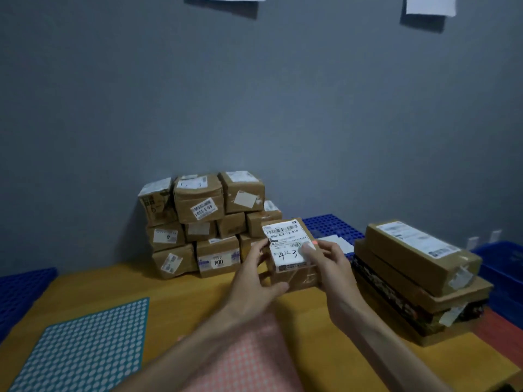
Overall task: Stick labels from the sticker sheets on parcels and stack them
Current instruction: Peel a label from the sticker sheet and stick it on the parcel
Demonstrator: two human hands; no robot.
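Observation:
I hold a small brown parcel (291, 258) with a white shipping label marked "4-3" above the wooden table (175, 290). My left hand (254, 281) grips its left side and bottom edge. My right hand (325, 264) grips its right side, the thumb pressing on the white label where a small orange dot sticker (313, 242) shows. Behind the parcel a stack of small brown parcels (203, 222) stands against the wall. A teal sticker sheet (85, 346) lies at the table's front left. A pink sticker sheet (254, 355) lies under my forearms.
A pile of long flat parcels (418, 275) sits at the right of the table. Blue plastic crates (22, 290) flank the table on the left, at the back (331, 224) and on the right. White papers hang on the grey wall.

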